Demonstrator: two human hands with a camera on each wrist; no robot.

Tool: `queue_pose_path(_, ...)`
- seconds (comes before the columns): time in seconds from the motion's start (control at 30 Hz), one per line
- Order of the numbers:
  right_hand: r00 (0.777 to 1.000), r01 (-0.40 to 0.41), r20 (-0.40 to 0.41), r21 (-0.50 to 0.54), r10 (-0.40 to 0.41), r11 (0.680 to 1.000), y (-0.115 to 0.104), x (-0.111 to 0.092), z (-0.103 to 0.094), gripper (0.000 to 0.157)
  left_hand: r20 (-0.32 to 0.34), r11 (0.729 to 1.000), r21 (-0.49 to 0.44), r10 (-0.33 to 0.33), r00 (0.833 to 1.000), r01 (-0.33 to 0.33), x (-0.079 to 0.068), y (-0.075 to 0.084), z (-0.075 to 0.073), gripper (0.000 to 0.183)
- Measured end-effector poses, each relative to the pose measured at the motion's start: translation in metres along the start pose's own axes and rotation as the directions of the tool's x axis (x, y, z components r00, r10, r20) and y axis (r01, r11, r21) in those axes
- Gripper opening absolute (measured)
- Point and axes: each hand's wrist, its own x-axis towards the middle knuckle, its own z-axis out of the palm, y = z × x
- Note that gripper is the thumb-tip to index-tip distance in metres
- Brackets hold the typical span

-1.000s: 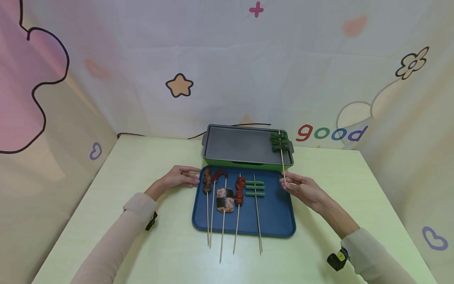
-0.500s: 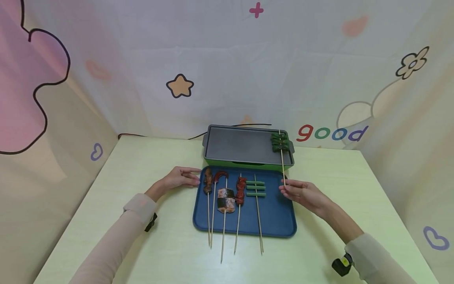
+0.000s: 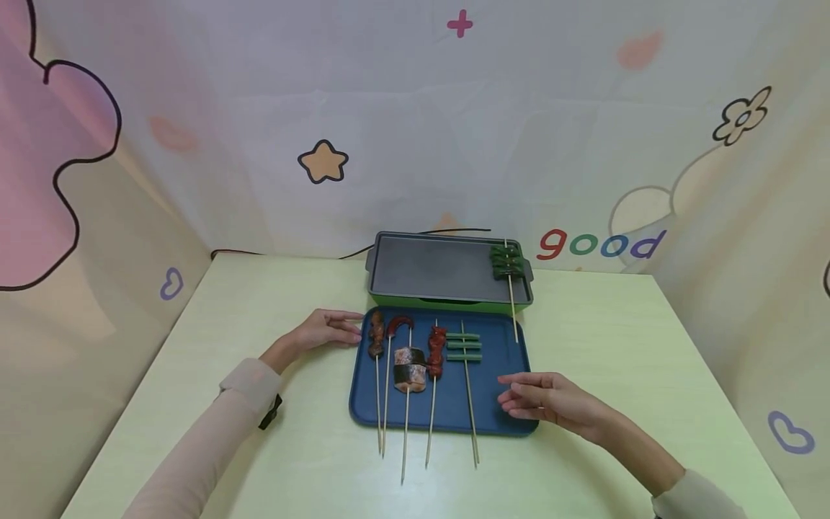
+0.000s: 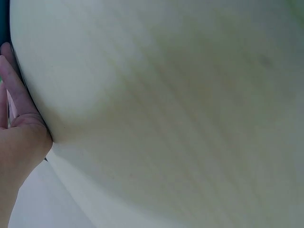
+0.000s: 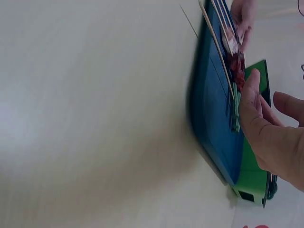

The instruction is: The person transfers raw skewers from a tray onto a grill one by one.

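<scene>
Taking twelve as the side far from the person, a blue tray (image 3: 450,404) lay mid-table, holding five skewers. The brown skewer (image 3: 377,337) was at ten o'clock, the curved red skewer (image 3: 397,324) just beside it towards eleven, the black-and-pale roll skewer (image 3: 410,371) at nine nearer the middle, the red meat skewer (image 3: 436,353) close to the centre, and the green stalk skewer (image 3: 464,346) towards one. Their sticks ran out past the near rim, around six.

Just beyond the tray at twelve stood a green grill (image 3: 434,270) with a grey plate. On its three o'clock end lay a leafy green skewer (image 3: 507,262), its stick reaching over the front edge above the tray's one o'clock corner.

The right hand (image 3: 558,404) was over the tray's four o'clock edge, fingers extended and a little parted, with nothing in its grip. The left hand (image 3: 320,330) had its fingers stretched to the tray's ten o'clock rim, wrapped round nothing; how firmly they pressed could not be told.

Coloured letters on the backdrop (image 3: 415,144), at two o'clock, read "good".

The table (image 3: 596,324) stretched widely past the tray at three and nine, while the backdrop stood close behind the grill.
</scene>
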Motion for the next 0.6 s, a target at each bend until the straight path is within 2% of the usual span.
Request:
queue_pose_path(0.3,0.989,-0.022,0.144,0.033,0.017,0.999,0.022,-0.001,0.023,0.059,0.009,1.000,-0.008,0.005,1.000,-0.005,-0.003,0.000,0.001,0.057)
queue_pose_path(0.6,0.990,-0.075,0.127,0.059,0.067,0.995,0.042,0.001,0.033,0.059,0.006,1.000,0.002,0.010,1.000,-0.010,-0.003,0.001,0.001,0.057)
